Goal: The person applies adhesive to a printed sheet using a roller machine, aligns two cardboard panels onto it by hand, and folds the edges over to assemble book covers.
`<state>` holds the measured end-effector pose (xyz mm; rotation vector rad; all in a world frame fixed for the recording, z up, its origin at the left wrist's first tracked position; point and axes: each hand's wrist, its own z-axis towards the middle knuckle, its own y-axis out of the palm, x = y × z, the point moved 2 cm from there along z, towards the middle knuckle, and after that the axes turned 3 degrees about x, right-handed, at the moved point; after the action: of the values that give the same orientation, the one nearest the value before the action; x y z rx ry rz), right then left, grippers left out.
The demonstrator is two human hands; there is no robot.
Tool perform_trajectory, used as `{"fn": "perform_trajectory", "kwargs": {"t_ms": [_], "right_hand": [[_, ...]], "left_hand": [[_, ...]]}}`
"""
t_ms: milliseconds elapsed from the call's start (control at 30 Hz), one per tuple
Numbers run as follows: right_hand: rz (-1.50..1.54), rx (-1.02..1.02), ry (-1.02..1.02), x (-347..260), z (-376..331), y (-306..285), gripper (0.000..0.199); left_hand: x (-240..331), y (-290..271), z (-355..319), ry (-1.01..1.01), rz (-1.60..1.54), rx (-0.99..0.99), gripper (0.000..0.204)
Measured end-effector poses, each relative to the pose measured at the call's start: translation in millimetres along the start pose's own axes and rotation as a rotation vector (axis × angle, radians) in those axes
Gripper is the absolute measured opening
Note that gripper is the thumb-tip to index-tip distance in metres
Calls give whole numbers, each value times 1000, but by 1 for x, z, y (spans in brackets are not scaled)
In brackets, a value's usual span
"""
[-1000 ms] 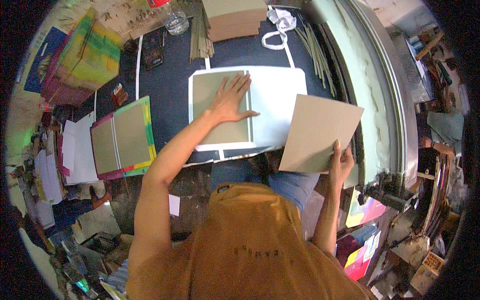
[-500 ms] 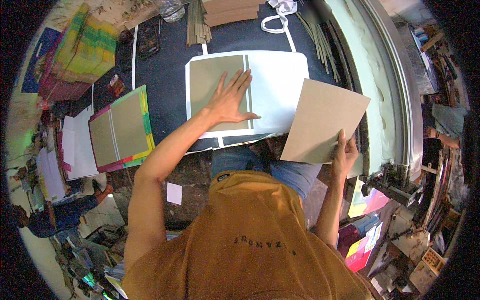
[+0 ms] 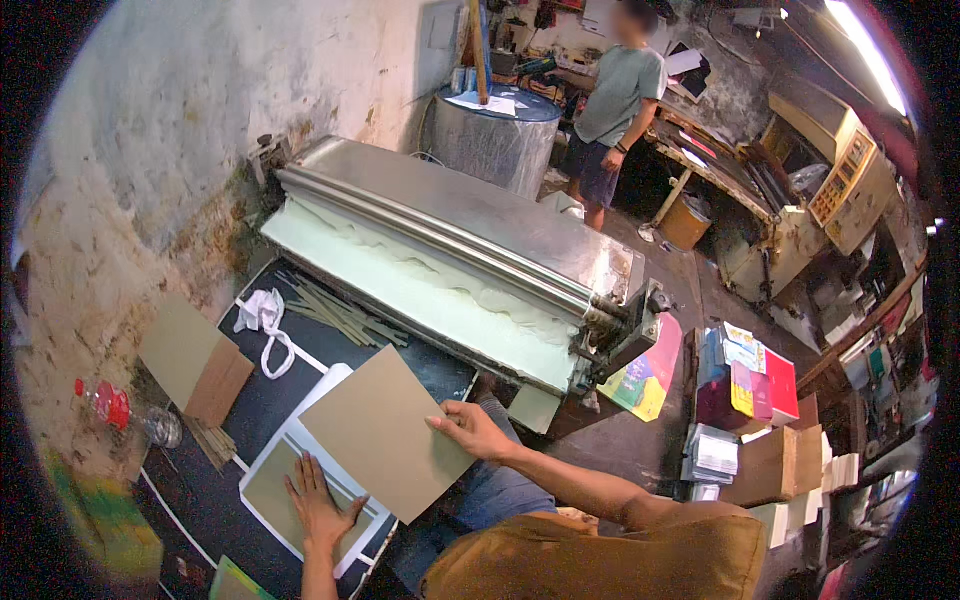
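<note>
My left hand (image 3: 322, 505) lies flat with fingers spread, pressing on a grey-brown board (image 3: 275, 492) and a narrow strip beside it. Both lie on a white cover sheet (image 3: 262, 470) on the dark table. My right hand (image 3: 474, 431) pinches the edge of a second greyboard panel (image 3: 385, 430) between thumb and fingers. That panel is tilted above the right part of the sheet and hides much of it.
A roller gluing machine (image 3: 430, 260) with a pale glue tray stands beyond the table. Near the wall are a board stack (image 3: 195, 365), thin strips (image 3: 330, 308), a white cloth (image 3: 262, 312) and a plastic bottle (image 3: 125, 412). Another person (image 3: 620, 95) stands far back.
My view has swung to the right, bringing the gluing machine and the far room into sight. The panel in my right hand now overlaps more of the sheet; my left hand stays on the board.
</note>
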<state>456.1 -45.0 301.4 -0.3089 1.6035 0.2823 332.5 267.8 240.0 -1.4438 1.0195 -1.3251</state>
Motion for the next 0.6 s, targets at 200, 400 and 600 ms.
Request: {"fn": "perform_trajectory", "kwargs": {"t_ms": [200, 400, 600], "right_hand": [[-305, 164, -165, -2, 45, 9, 31], [-319, 115, -23, 0, 78, 40, 40], [-721, 176, -307, 27, 98, 21, 30]], "left_hand": [[-17, -4, 2, -19, -153, 135, 91], [0, -4, -3, -180, -466, 401, 55], [7, 20, 0, -251, -269, 337, 65]]}}
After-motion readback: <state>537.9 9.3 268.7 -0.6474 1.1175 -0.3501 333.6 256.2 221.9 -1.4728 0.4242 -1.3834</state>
